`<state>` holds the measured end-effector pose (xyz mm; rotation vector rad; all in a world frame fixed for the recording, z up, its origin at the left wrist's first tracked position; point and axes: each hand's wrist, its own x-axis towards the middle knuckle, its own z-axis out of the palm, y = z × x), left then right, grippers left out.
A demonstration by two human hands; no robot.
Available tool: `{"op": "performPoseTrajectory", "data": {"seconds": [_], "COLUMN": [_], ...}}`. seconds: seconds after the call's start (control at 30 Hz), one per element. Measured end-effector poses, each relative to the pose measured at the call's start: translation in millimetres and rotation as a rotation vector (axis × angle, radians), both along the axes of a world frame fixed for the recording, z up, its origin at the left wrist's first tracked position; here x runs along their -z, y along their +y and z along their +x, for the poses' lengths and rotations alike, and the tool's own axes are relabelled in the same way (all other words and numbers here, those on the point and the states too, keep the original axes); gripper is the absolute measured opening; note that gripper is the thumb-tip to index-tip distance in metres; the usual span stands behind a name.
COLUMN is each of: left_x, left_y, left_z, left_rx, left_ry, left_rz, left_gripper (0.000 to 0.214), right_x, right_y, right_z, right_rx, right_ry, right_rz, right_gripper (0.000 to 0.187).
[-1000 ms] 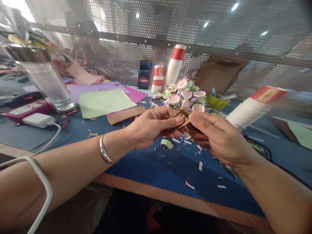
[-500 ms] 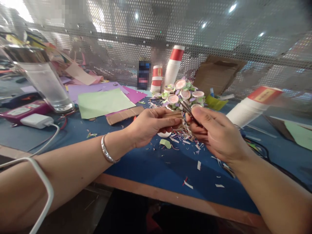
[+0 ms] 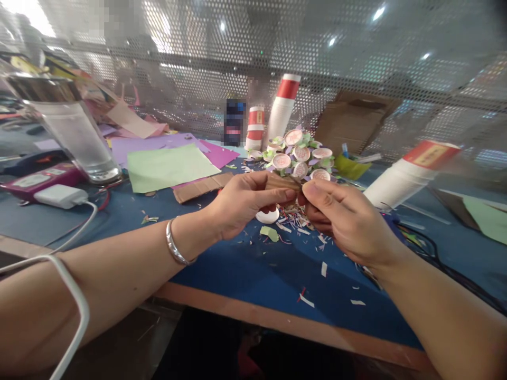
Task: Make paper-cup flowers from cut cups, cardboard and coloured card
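My left hand [image 3: 241, 206] is closed, its thumb and fingers pinching a small piece of brown cardboard [image 3: 282, 182]. Close against the cardboard's right end is my right hand [image 3: 344, 216], also closed. It grips a slim dark metal tool [image 3: 298, 183], mostly hidden by the fingers, so its kind cannot be made out. Just beyond both hands stands a cluster of round printed paper discs [image 3: 301, 154] with green and purple paper bits. Under the hands lie a white disc [image 3: 268, 215] and a heap of paper shreds [image 3: 297, 214].
Green paper [image 3: 170, 168] and a cardboard strip [image 3: 202, 187] lie to the left, near a glass tumbler [image 3: 87, 137]. Stacked paper cups [image 3: 282, 113] stand behind; another cup stack [image 3: 396, 179] leans at right. A white cable [image 3: 75, 295] crosses my left forearm.
My right hand has turned and brought the dark tool down against the cardboard, so less of the tool shows. The cardboard has tilted slightly in my left hand, which stays in place.
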<state>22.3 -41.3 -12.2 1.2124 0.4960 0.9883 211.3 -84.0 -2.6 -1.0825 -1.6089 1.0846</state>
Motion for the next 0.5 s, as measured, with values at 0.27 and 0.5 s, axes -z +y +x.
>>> {"op": "performPoseTrajectory", "data": {"seconds": [0.27,0.5], "left_x": [-5.3,-3.6], "left_y": [-4.4,-3.0], "left_z": [4.4,2.5], "left_rx": [0.088,-0.023], "left_ry": [-0.1,-0.057], "left_rz": [-0.218,-0.138], "left_gripper": [0.004,0.01], "right_x": [1.6,1.5], "right_y": [-0.9,1.5], "right_z": [-4.1,-4.8], "right_rx": [0.028,0.067], "right_ry": [0.071,0.101], "right_rz": [-0.051,-0.062], "right_gripper": [0.041,0.044]}}
